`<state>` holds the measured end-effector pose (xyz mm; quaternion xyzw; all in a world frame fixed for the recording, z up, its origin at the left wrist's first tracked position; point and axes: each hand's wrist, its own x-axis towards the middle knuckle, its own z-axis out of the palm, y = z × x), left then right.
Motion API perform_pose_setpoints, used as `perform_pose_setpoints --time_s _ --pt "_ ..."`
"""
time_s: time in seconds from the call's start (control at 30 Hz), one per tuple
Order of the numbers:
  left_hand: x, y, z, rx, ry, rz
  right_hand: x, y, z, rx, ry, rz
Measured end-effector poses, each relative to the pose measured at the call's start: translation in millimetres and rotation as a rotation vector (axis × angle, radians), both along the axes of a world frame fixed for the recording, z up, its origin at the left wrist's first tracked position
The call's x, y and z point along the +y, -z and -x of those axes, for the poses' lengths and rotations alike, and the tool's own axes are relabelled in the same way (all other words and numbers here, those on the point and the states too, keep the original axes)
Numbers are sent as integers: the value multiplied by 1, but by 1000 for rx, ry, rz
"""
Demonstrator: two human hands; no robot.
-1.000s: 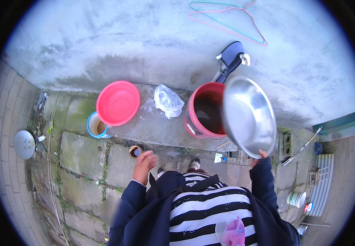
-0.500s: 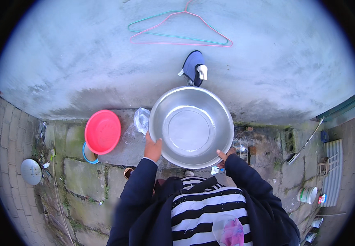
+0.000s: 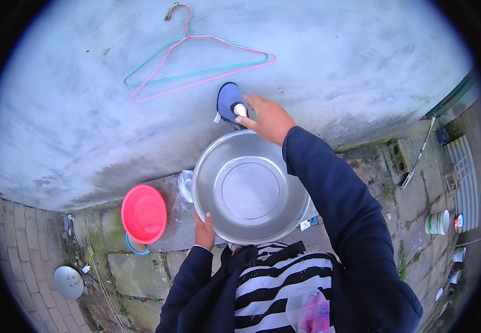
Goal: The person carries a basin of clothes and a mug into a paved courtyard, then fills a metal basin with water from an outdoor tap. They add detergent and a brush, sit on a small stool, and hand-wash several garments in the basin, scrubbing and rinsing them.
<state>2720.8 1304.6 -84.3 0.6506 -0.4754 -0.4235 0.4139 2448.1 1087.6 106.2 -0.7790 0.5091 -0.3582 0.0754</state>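
A wide, shiny metal basin [image 3: 250,191] is in front of me under a tap wrapped in a blue padded cover [image 3: 229,99]. I see nothing but a pale gleam at its bottom. My left hand [image 3: 204,231] grips the near left rim, thumb on top. Above the far rim, my right hand [image 3: 268,117] has its thumb and fingers on either side of the white tap handle [image 3: 241,110]. My right sleeve crosses over the basin's right side. Whether anything supports the basin from below is hidden.
A red basin [image 3: 144,214] tilts over a blue-rimmed one [image 3: 138,244] at left, beside a clear plastic bag [image 3: 185,185]. Pink and green hangers [image 3: 199,70] hang on the wall [image 3: 335,66]. A white bucket [image 3: 437,222] and a hollow block [image 3: 397,157] are at right.
My right hand has let go of the basin's near right rim and moved up to the tap handle. My left hand keeps its hold. The view has tilted.
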Motion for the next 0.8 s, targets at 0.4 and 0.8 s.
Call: perform_pose_setpoints --time_s 0.4,0.8 --pt "1 -10 -11 47 90 -17 21 -26 -16 567 -198 -28" --pt "-6 -9 -16 -17 166 -49 103 21 131 -1107 292 -360"
